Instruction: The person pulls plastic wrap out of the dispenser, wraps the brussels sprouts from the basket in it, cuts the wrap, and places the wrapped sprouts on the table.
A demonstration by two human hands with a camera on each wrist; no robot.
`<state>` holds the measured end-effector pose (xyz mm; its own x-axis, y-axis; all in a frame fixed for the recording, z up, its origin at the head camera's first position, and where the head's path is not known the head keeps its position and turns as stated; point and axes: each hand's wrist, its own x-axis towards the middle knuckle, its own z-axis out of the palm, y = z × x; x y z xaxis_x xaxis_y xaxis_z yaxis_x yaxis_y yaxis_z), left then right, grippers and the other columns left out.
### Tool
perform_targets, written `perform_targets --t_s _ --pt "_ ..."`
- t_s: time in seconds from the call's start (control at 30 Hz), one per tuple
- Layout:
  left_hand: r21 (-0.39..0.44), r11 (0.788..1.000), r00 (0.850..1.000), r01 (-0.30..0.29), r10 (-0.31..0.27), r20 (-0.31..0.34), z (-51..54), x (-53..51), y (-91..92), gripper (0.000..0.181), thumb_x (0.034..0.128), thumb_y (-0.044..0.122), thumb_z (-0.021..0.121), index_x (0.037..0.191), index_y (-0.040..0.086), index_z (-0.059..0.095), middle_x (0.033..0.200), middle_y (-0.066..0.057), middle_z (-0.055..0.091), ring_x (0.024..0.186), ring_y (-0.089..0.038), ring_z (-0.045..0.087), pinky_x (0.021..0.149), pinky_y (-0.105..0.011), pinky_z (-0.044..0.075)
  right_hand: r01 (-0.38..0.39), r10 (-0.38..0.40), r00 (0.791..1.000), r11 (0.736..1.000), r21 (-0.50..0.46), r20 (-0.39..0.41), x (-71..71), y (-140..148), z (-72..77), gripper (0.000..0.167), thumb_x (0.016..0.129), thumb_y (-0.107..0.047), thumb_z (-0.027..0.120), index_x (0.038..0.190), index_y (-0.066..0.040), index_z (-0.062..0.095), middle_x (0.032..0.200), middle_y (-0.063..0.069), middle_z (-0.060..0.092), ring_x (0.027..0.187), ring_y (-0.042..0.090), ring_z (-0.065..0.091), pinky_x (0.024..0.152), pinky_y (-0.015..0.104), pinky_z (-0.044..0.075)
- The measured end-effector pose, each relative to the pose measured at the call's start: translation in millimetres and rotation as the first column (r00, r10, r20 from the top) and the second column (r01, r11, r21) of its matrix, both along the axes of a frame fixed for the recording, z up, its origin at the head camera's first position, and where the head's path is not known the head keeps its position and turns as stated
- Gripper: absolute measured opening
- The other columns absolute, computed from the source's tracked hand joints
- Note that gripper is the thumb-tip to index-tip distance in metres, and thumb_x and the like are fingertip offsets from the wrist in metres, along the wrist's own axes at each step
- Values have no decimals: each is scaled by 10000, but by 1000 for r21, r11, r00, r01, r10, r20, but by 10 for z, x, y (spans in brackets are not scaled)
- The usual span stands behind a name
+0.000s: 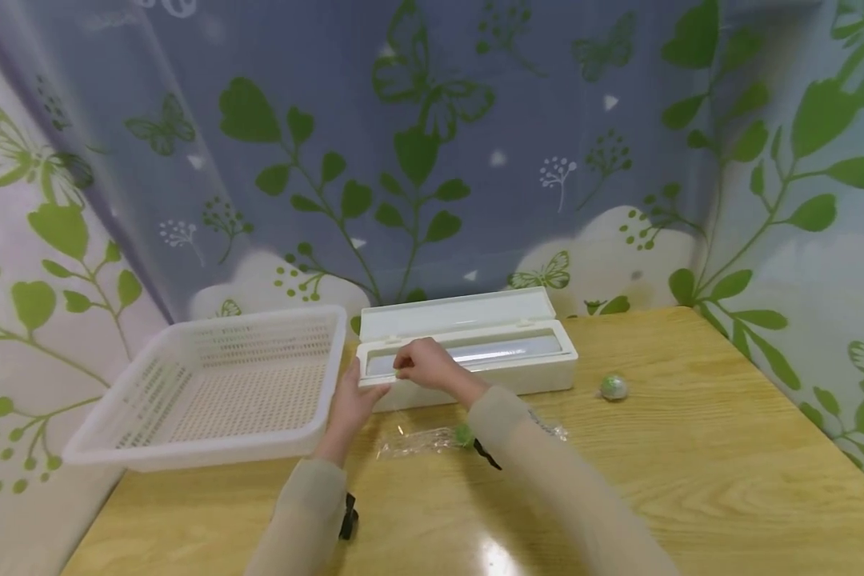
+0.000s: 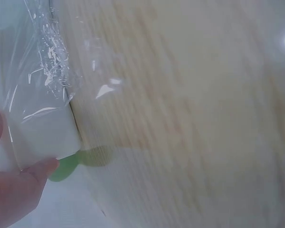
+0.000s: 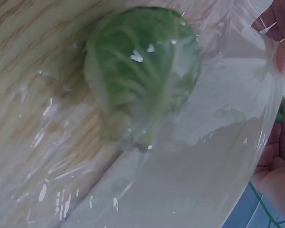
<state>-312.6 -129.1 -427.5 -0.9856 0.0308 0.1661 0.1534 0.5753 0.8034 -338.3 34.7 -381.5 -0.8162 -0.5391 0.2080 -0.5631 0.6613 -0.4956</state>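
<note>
A long white cling film dispenser (image 1: pixel 475 376) stands on the table, its lid raised. My left hand (image 1: pixel 349 404) grips its left end, the thumb on the front, as the left wrist view also shows of the left hand (image 2: pixel 19 190). My right hand (image 1: pixel 432 368) pinches a small green slider (image 1: pixel 398 374) at the left of the dispenser's front edge. Clear cling film (image 3: pixel 199 137) hangs from the front onto the table. A green Brussels sprout (image 3: pixel 142 71) lies in or under the film; in the head view my right forearm partly covers the film.
A white slotted plastic basket (image 1: pixel 245 400) stands to the left, close to the dispenser. A film-wrapped green ball (image 1: pixel 614 388) sits to the right on the wooden table (image 1: pixel 727 448). Patterned curtains (image 1: pixel 547 160) hang behind and at both sides.
</note>
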Motion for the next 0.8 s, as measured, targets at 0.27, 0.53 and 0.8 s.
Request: perform_targets --t_s 0.27,0.53,0.8 --pt "-20 1000 1000 0 -1 -31 -9 -5 4 751 796 156 656 1318 -146 210 1345 -308 244 1235 -405 238 1009 -457 199 36 -36 999 999 3 30 10 7 20 98 784 -96 665 869 -50 683 823 27 654 767 134 597 688 192 457" --pt "-17 1000 1000 0 0 9 -20 9 -1 780 794 164 656 1347 -104 176 1373 -277 211 1255 -387 207 1019 -448 175 51 -53 998 997 52 37 42 47 49 72 781 -105 668 840 -67 683 793 -3 644 736 112 579 677 189 449" --pt "-9 1000 1000 10 -10 20 5 1 -12 781 801 167 643 1351 -100 157 1382 -275 183 1263 -391 178 1025 -454 144 57 -60 997 995 79 43 13 168 97 49 768 -100 677 808 -73 679 753 -13 631 702 113 564 655 205 448"
